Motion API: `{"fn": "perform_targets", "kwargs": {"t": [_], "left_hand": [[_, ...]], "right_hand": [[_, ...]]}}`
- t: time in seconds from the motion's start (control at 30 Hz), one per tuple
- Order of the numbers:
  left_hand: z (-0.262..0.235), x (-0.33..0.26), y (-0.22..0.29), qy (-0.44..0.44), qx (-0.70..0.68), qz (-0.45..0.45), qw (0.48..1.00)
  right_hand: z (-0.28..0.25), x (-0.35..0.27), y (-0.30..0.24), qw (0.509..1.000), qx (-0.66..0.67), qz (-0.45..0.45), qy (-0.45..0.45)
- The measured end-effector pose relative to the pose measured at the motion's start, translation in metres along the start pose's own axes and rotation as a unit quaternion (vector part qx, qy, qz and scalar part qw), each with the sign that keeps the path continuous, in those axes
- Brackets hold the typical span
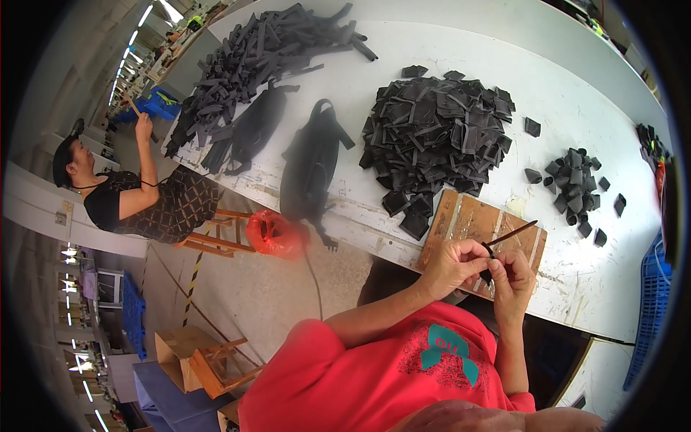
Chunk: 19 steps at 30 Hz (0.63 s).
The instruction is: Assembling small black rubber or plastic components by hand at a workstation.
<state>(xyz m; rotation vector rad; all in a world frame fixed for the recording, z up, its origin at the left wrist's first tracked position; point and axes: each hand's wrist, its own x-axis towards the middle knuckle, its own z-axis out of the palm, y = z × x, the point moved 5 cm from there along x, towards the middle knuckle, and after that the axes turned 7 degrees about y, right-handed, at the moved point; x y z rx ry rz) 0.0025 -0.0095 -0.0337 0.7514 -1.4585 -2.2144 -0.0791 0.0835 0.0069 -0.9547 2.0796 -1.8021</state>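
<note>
My left hand [458, 265] and my right hand [512, 279] meet over the wooden board [450, 222] at the table's near edge. Both are closed, with fingertips pinching a small black fabric piece [487, 275] between them; the fingers partly cover it. From beside the left fingertips a thin dark stick [515, 233] slants up and to the right over the board; which fingers hold it, I cannot tell. Just beyond the board lies a large heap of flat black fabric pieces [439, 129]. To the right is a smaller group of rolled, cone-like black pieces [576, 180].
Long black strips [245, 65] are piled at the table's far left, with dark, sheer-looking bundles [313, 162] nearer. A red plastic bag [276, 234] hangs by a wooden stool [216, 234]. Another person [137, 191] sits at the left. A blue crate [651, 302] stands at the right edge.
</note>
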Motion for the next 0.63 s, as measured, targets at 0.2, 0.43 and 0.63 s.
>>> {"fn": "perform_targets", "kwargs": {"t": [0.2, 0.43, 0.63], "left_hand": [[0.007, -0.010, 0.013, 0.120, 0.254, 0.274, 0.920], [-0.002, 0.001, 0.003, 0.109, -0.012, 0.122, 0.986], [0.006, 0.003, -0.005, -0.021, -0.113, -0.002, 0.993]], "right_hand": [[0.004, -0.001, -0.007, 0.979, -0.179, -0.097, 0.006], [0.007, -0.004, 0.006, 0.964, -0.229, -0.125, 0.051], [0.006, -0.006, 0.045, 0.864, 0.412, 0.287, -0.036]]}}
